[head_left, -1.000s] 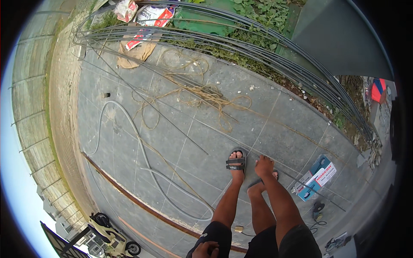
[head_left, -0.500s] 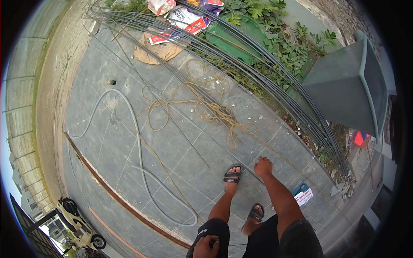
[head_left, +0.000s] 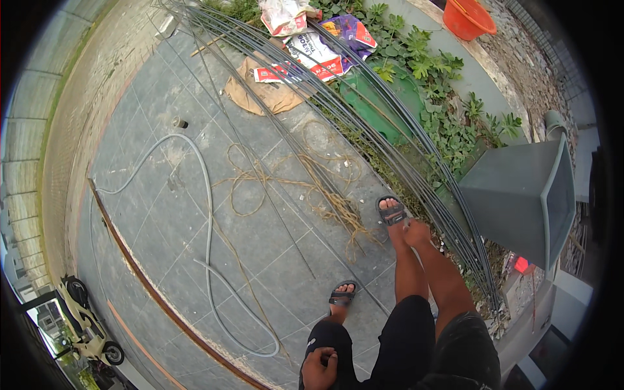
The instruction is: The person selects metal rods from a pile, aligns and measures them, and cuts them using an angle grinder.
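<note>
My right hand (head_left: 416,232) is low beside my right sandal (head_left: 392,210), its fingers curled in. What it may hold is too small to make out. Close to its right runs a long bundle of thin grey metal rods (head_left: 422,172). A tangled tan rope (head_left: 344,211) lies on the tiles left of the right foot. My left hand (head_left: 320,368) is at my left thigh with its fingers curled, and its grip is too shaded to tell what is inside. Single loose rods (head_left: 286,235) lie across the tiles ahead of my left sandal (head_left: 342,294).
A grey hose (head_left: 209,195) loops on the left, with a rusty metal bar (head_left: 140,263) beyond it. A grey bin (head_left: 510,195) stands right of the rods. Printed sacks (head_left: 318,52), plants and an orange bucket (head_left: 469,19) are at the far side. A motorbike (head_left: 91,322) is lower left.
My right foot has stepped forward toward the rod bundle, and my right hand has moved with it. The view has shifted, bringing in the bucket; the blue-and-white package has left sight.
</note>
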Demonstrator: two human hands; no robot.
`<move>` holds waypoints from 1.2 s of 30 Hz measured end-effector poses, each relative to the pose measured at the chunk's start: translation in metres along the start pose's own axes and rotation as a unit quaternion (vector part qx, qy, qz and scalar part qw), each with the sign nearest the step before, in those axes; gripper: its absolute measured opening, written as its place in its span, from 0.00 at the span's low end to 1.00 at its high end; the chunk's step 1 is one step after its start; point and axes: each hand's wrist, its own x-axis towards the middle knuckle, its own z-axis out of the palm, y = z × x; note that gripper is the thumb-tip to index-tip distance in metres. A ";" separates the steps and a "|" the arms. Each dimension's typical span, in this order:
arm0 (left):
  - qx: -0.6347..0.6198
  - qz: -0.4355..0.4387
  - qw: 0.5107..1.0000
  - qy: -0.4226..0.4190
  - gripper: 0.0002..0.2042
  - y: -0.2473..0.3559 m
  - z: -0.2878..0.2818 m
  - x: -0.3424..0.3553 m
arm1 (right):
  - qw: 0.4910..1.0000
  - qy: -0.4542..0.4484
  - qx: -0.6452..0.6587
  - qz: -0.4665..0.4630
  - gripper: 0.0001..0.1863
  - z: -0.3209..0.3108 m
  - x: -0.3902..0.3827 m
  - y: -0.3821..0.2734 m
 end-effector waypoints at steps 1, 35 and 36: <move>-0.003 -0.001 1.000 0.004 0.10 0.008 0.008 0.011 | 1.000 -0.010 0.004 -0.003 0.15 -0.001 0.016 -0.007; -0.029 -0.385 0.912 -0.139 0.09 0.218 0.098 0.201 | 0.914 0.225 -0.182 -0.286 0.08 -0.060 0.478 -0.333; -0.031 -0.384 0.912 -0.140 0.09 0.217 0.099 0.202 | 0.918 0.217 -0.154 -0.294 0.09 -0.063 0.478 -0.334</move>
